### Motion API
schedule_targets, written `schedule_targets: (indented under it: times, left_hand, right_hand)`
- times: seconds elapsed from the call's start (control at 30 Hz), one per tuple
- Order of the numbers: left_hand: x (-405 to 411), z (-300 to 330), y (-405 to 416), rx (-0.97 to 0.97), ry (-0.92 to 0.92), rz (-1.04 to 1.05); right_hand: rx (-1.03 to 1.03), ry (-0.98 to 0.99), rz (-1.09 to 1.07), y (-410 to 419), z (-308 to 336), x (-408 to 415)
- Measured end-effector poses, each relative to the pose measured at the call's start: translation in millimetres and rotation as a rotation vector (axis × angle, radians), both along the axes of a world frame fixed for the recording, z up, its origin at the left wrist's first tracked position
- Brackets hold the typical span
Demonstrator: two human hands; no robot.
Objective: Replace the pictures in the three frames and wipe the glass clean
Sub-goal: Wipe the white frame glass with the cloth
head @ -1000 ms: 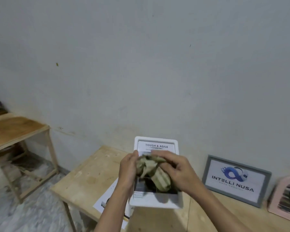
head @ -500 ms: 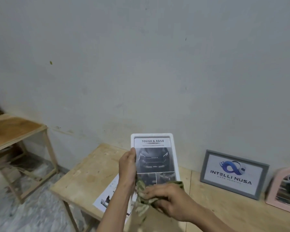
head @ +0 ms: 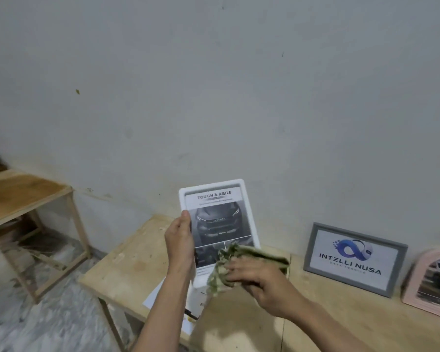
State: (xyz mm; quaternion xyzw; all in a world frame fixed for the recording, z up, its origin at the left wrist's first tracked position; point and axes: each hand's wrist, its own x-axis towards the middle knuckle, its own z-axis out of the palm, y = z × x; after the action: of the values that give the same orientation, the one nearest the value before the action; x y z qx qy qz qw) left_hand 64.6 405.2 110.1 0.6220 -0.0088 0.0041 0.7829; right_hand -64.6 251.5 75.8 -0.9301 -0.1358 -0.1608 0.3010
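Observation:
My left hand (head: 181,240) grips the left edge of a white frame (head: 217,219), holding it upright above the table. Its picture shows a dark car under the words "TOUGH & AGILE". My right hand (head: 262,283) clutches a crumpled green cloth (head: 229,265) against the frame's lower right corner, hiding that part of the glass. A grey frame (head: 353,259) with a blue logo picture leans on the wall to the right. A pink arched frame (head: 432,283) with a car picture stands at the far right, cut off by the image edge.
The frames rest on a light wooden table (head: 137,260) against a grey wall. Loose printed sheets (head: 158,293) lie on the table under my left forearm. A second wooden table (head: 23,196) stands to the left across a gap of patterned floor.
My right hand has slid the cloth from the middle of the glass down to the frame's lower right corner, uncovering the car picture. The frame is held more upright.

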Motion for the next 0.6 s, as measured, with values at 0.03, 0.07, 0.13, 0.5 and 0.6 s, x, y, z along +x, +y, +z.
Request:
schedule_targets:
  times: [0.03, 0.07, 0.13, 0.5, 0.6]
  left_hand:
    - [3.0, -2.9, 3.2, 0.038, -0.02, 0.007]
    - [4.5, -4.9, 3.2, 0.084, -0.04, 0.005]
    - [2.8, -9.5, -0.6, 0.12, -0.07, -0.017]
    - [-3.5, 7.8, -25.4, -0.105, -0.004, -0.153]
    - [7.7, -1.6, -10.1, -0.024, -0.012, -0.104]
  right_hand:
    - [0.104, 0.094, 0.039, 3.1, -0.1, -5.9]
    - [0.223, 0.152, 0.05, 2.1, 5.9, -6.2]
    - [0.425, 0.093, -0.019, -2.1, 30.0, 1.3]
    - [-0.029, -0.324, -0.067, 21.8, 38.0, 43.9]
    - [0.0, -0.052, 0.103, 31.5, 12.0, 17.3]
